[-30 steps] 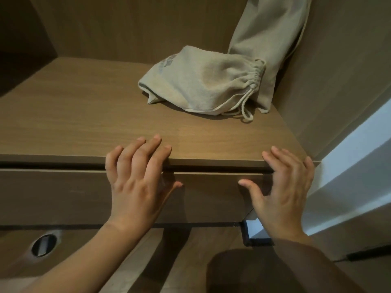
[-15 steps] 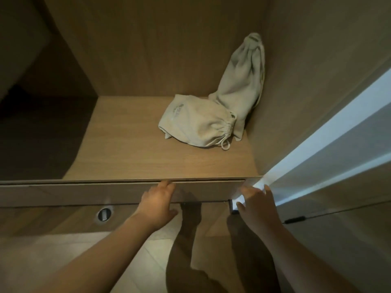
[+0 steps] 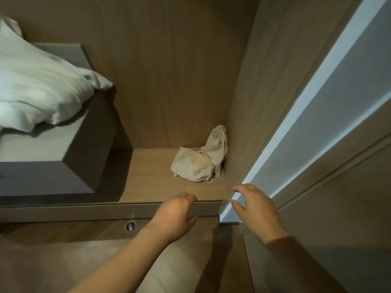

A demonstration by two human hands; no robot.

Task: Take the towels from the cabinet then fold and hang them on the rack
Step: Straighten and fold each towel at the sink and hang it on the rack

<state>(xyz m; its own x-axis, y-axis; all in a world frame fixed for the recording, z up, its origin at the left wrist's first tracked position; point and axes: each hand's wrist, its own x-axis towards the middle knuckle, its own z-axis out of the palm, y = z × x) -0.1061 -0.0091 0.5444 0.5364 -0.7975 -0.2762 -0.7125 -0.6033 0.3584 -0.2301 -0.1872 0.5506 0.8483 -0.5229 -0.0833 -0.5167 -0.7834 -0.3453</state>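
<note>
A crumpled white cloth (image 3: 40, 92), perhaps towels, lies on a grey shelf block (image 3: 48, 166) at the upper left inside the wooden cabinet. My left hand (image 3: 175, 214) is at the wide drawer front (image 3: 84, 211) below the cabinet floor. Its fingers curl over the drawer front's top edge and the thumb sits underneath. My right hand (image 3: 251, 206) hovers by the cabinet's right side panel with loosely curled, spread fingers and holds nothing. No rack is in view.
Two beige drawstring bags (image 3: 198, 166) sit in the back right corner of the cabinet floor (image 3: 152, 176). A round metal fitting (image 3: 130, 226) is set in the panel below the drawer. A white door frame (image 3: 306, 102) runs along the right.
The view has risen and pulled back, bringing the white cloth and grey shelf into sight. My right hand has come off the drawer front and moved up and right.
</note>
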